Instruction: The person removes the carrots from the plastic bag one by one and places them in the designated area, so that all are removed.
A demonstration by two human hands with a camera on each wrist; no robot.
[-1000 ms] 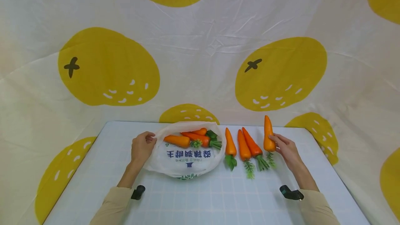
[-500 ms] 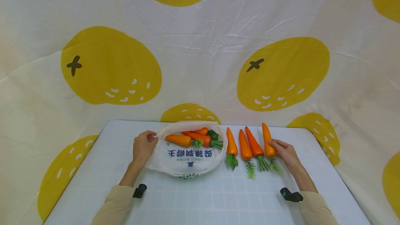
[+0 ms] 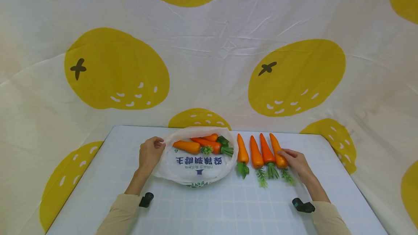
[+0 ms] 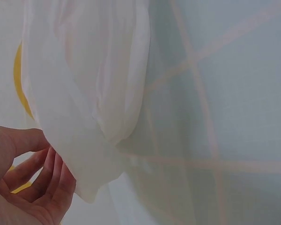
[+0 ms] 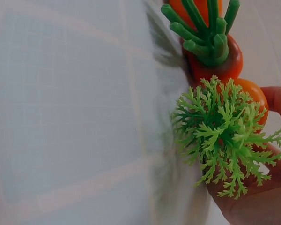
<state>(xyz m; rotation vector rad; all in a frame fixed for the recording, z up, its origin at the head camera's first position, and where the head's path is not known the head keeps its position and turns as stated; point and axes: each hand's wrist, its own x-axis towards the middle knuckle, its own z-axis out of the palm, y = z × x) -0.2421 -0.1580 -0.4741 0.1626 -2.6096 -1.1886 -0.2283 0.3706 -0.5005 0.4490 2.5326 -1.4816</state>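
My left hand (image 3: 151, 154) pinches the left rim of a white plastic bag (image 3: 192, 175), its film also between thumb and fingers in the left wrist view. Three carrots (image 3: 187, 147) show in the bag's open mouth. To the right of the bag several carrots lie in a row, tips away from me and green tops toward me. My right hand (image 3: 295, 161) holds the rightmost carrot (image 3: 277, 149), which leans against the red-orange carrot (image 3: 266, 148) beside it. In the right wrist view its feathery green leaves (image 5: 225, 136) cover part of the fingers.
Also in the row are a carrot with feathery leaves (image 3: 255, 151) and a broad-leaved carrot (image 3: 242, 148) close to the bag's right rim. The pale checked table (image 3: 212, 209) ends at a fruit-print cloth (image 3: 209, 64) behind.
My right hand has lowered its carrot to the table and moved it left against the row. The red-orange carrot has turned straighter. My left hand still holds the bag's rim.
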